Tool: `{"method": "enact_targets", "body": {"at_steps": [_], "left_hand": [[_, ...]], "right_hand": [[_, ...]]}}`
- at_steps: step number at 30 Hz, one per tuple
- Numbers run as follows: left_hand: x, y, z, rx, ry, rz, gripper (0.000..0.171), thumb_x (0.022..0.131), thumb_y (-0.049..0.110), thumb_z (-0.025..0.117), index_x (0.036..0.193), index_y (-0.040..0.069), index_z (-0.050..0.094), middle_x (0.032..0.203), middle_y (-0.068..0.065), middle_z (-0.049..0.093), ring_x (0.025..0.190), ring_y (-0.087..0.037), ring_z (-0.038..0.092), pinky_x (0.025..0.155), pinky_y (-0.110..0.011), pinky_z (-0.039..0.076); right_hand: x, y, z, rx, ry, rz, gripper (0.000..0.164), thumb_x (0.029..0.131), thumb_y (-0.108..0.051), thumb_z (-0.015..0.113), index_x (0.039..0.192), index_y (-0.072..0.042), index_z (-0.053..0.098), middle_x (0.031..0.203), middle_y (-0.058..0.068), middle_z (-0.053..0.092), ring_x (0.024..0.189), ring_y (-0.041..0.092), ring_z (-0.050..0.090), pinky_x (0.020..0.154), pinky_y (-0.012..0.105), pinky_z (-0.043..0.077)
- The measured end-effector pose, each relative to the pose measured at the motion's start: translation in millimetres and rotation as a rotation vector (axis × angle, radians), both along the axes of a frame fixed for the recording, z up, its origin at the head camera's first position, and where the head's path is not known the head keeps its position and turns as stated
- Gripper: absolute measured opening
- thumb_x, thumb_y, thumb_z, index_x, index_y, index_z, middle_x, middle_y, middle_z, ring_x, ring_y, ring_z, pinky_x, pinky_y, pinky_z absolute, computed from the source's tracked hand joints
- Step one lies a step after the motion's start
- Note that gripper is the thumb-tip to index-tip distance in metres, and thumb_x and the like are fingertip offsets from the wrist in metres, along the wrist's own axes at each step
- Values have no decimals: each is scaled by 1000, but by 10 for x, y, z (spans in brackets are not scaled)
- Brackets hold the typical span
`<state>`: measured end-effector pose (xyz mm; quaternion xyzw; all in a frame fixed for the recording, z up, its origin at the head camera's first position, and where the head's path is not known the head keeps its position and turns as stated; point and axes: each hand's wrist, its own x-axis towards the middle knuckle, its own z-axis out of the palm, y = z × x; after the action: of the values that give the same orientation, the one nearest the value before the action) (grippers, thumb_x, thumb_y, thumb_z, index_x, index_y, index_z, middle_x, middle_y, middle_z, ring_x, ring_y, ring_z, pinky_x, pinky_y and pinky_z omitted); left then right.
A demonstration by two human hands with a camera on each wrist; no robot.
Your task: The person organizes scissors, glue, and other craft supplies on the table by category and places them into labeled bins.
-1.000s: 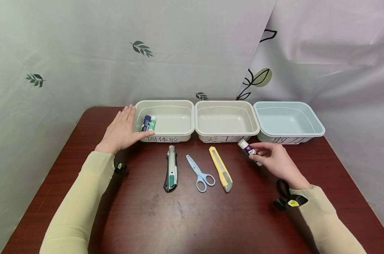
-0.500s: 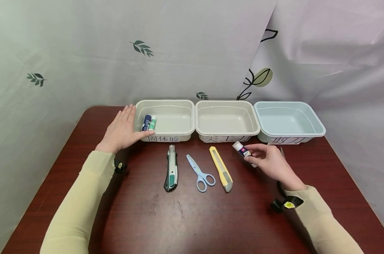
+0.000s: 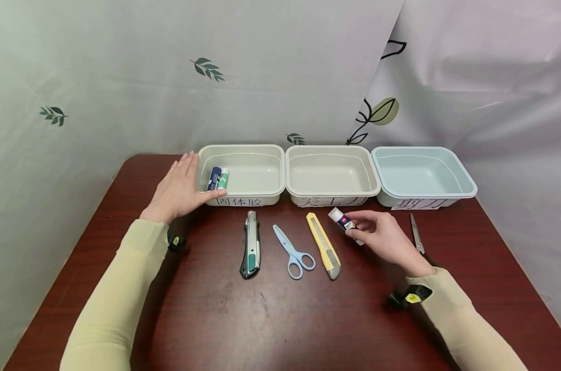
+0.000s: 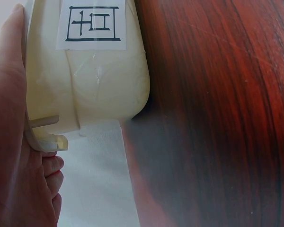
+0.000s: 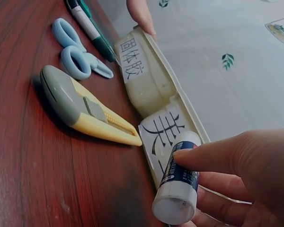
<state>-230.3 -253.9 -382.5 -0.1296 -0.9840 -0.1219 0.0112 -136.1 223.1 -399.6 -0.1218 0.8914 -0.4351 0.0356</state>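
Observation:
My right hand [image 3: 384, 237] pinches a glue stick [image 3: 344, 220] with white ends and a dark blue label, tilted in front of the middle cream bin [image 3: 333, 195]. In the right wrist view the thumb presses on the label of the glue stick [image 5: 180, 177]. My left hand [image 3: 175, 190] rests with straight fingers on the left corner of the left cream bin [image 3: 257, 197], its thumb along the front rim. Inside that bin lie a dark blue glue stick [image 3: 214, 179] and a green and white one [image 3: 223, 179].
On the table [image 3: 271, 324] lie a green and silver utility knife [image 3: 251, 247], blue scissors [image 3: 293, 252] and a yellow utility knife [image 3: 324, 247]. Dark-handled scissors [image 3: 417, 234] are partly hidden behind the right wrist. A light blue bin [image 3: 424, 193] stands at the right end of the row.
My right hand has moved left with the glue stick, towards the yellow knife. The blade of the scissors behind that wrist has come into view. The left hand stays in place.

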Motion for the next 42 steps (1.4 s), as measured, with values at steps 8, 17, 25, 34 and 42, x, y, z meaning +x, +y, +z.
{"method": "enact_targets", "body": {"at_steps": [8,17,25,34,42], "left_hand": [[5,-3,-11,-1,5,4,126,84,82,54,160,-7,6,166,-27,8,154,-37,4,123,-46,-1],[3,4,7,-3,2,-1,125,85,82,53,160,-7,5,166,-28,8,154,-38,4,123,-47,-2],[3,3,8,-5,10,-2,126,85,82,53,160,-8,6,165,-28,9,154,-38,5,123,-46,-1],[6,10,5,-2,9,-2,126,85,82,54,160,-7,6,165,-29,8,153,-39,5,123,-47,-1],[-5,11,-2,-2,11,4,127,84,82,54,160,-7,6,165,-29,8,153,-39,5,123,-47,-1]], "right_hand": [[-13,-70,8,-19,1,28,36,87,-2,79,122,1,72,97,10,73,82,21,69,65,26,58],[-33,-176,24,-25,10,45,36,88,-5,80,123,-2,72,100,8,73,84,19,69,68,26,58],[-43,-298,61,-59,17,67,37,87,-3,79,123,-2,72,100,7,74,84,19,69,68,27,59],[-43,-426,106,-116,21,104,38,87,-2,80,124,0,72,99,7,74,83,19,70,70,28,60],[-65,-524,192,-167,33,113,37,88,-2,79,124,0,71,99,8,75,84,20,71,70,29,60]]}}
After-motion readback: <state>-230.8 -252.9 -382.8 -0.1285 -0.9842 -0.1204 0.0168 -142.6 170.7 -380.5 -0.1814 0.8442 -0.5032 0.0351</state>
